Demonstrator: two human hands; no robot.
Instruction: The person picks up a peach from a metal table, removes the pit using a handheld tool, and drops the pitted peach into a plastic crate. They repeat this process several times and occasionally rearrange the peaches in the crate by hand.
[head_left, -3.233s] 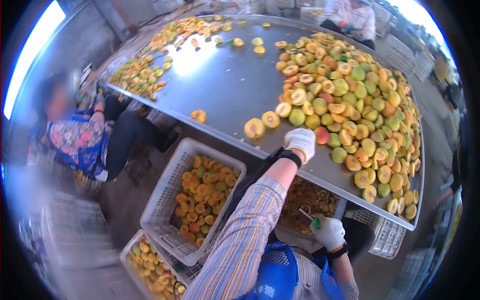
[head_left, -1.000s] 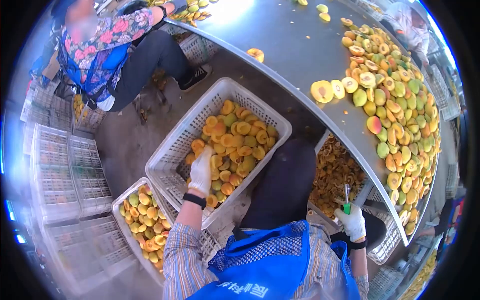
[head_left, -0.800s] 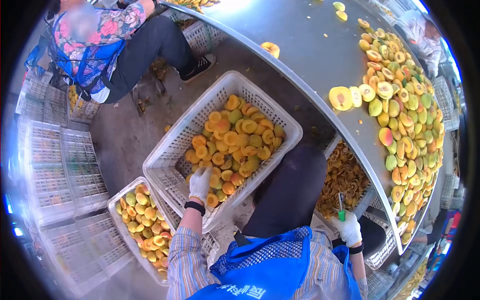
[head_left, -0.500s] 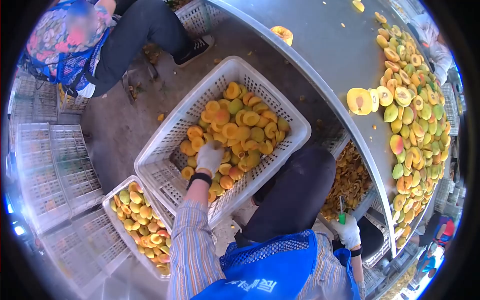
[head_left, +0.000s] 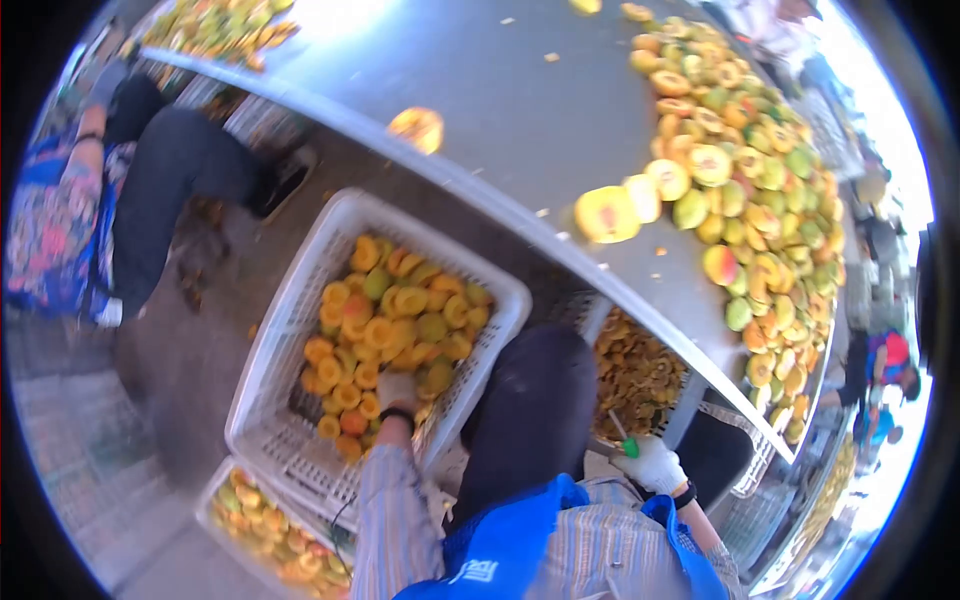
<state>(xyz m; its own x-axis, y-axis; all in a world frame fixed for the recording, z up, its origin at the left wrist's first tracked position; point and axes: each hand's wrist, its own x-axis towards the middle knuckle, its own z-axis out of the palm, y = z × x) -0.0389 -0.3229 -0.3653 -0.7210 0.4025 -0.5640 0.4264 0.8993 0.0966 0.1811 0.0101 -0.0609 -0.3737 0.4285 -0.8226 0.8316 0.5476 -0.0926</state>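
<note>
My left hand (head_left: 397, 388), in a pale glove with a dark band at the wrist, reaches down among halved yellow peaches (head_left: 395, 330) in a white plastic crate (head_left: 250, 405). Its fingers are hidden and blurred, so whether they grip a peach half does not show. Beside my thigh, my gloved right hand (head_left: 652, 466) is closed on a green-handled tool (head_left: 630, 447), its thin metal shaft pointing up and left. That hand is near a crate of brownish fruit scraps (head_left: 635, 370) under the table edge.
A metal table (head_left: 480, 110) curves past my front, bearing a long heap of halved peaches (head_left: 770, 190) and a few loose pieces. A second crate of peaches (head_left: 270, 530) stands at lower left. Another person's leg (head_left: 180, 180) is at upper left.
My view has swung, so the table fills more of it and the crate sits lower and further left. My left hand stays among the peach halves; my right still holds the tool, its shaft now leaning left.
</note>
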